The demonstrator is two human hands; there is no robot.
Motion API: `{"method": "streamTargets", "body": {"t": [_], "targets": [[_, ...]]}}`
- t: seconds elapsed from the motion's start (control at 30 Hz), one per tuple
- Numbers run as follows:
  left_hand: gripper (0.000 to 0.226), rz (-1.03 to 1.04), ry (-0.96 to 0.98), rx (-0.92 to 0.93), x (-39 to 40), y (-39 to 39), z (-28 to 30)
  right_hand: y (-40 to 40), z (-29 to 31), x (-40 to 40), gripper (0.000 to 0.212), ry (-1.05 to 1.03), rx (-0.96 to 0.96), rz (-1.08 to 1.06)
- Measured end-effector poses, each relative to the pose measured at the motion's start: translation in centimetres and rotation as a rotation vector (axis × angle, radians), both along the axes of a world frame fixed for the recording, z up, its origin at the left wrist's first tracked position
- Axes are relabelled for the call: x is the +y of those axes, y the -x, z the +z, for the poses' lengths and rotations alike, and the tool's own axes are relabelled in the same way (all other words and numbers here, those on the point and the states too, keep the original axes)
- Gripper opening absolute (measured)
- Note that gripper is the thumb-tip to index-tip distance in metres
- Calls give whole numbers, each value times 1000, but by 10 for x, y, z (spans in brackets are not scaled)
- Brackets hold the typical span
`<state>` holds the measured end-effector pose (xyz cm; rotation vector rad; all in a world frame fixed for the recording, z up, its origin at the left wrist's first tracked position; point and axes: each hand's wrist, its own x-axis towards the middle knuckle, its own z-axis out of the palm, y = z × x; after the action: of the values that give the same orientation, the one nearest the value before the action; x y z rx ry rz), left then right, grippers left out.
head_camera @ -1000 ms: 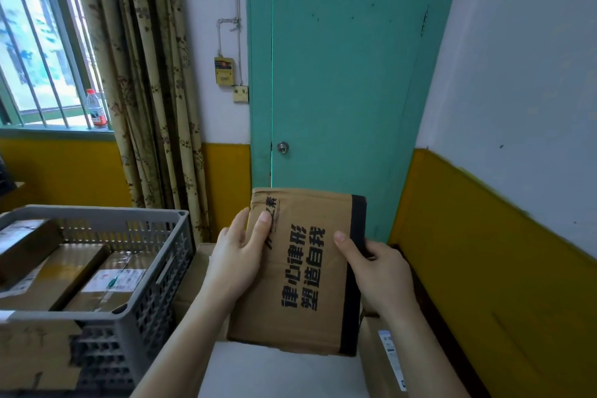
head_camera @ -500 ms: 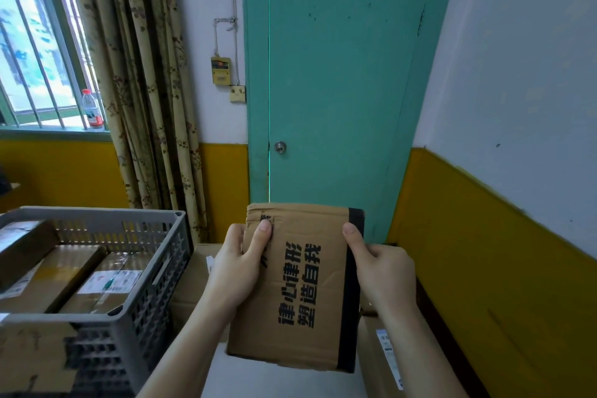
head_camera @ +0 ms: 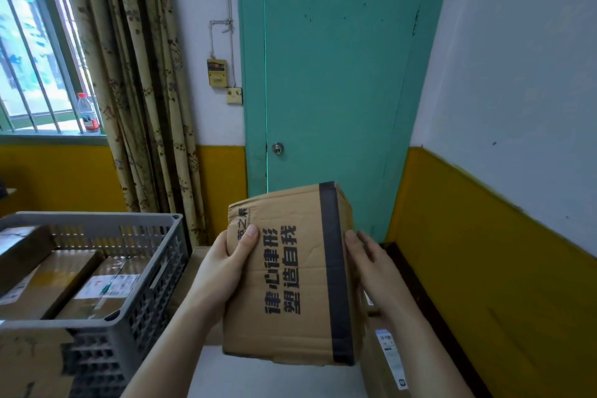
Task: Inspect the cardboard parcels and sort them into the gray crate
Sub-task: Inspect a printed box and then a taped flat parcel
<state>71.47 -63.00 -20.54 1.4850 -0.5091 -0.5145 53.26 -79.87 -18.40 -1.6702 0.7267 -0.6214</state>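
— Fingers of the left hand (head_camera: 226, 271) are curled round the near left edge of the cardboard parcel (head_camera: 290, 281), thumb pressed flat on its printed face; the right hand (head_camera: 371, 268) grips the opposite side, just beside the black tape strip (head_camera: 334, 271).

— And where is the parcel itself?

— Lifted at lower centre of the frame, in front of the teal door (head_camera: 339, 74), held clear of the white surface (head_camera: 274, 378). Compared with a second ago it has tipped: the far edge has come up and toward the right, so a narrow side panel now shows beyond the tape. Before, only the flat printed face was turned to the camera.

— Meaning?

— I'd judge the inspection is under way, with the box being turned to check another side. It hasn't started toward the gray crate (head_camera: 142, 268), which sits at lower left with several taped parcels already inside.

— Anything else waiting?

— One more box with a white label (head_camera: 387, 359) lies at lower right, partly hidden behind the held one. A further carton edge shows between the crate and the left hand.
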Motion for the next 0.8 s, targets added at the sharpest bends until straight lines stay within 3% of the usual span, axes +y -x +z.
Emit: {"method": "streamTargets", "body": {"t": [0.13,0.27,0.3,0.4,0.5,0.57,0.7,0.8], "targets": [[71,45,-86,-39,0,0,-1,1,-4,2,108,10,67,10],[83,183,-253,-212,1,-8,-4,3,-9,0,63,6,-14,-56],[84,203,-280,-230,-1,-9,-6,3,-12,-2,61,20,-12,-80],[82,175,-287,-199,-5,-3,-11,1,-17,-5,82,61,11,-127],[118,65,-294,-105,-4,7,-6,0,-17,-5,64,27,-51,-138],[132,-11,-313,-48,-5,13,-4,0,-18,-5,76,-38,-112,-117],[109,-25,-273,-24,-11,25,5,-2,-19,4,92,-98,-126,-68],[118,-58,-272,-59,-6,28,12,1,-18,6,94,-54,-146,-104]]}}
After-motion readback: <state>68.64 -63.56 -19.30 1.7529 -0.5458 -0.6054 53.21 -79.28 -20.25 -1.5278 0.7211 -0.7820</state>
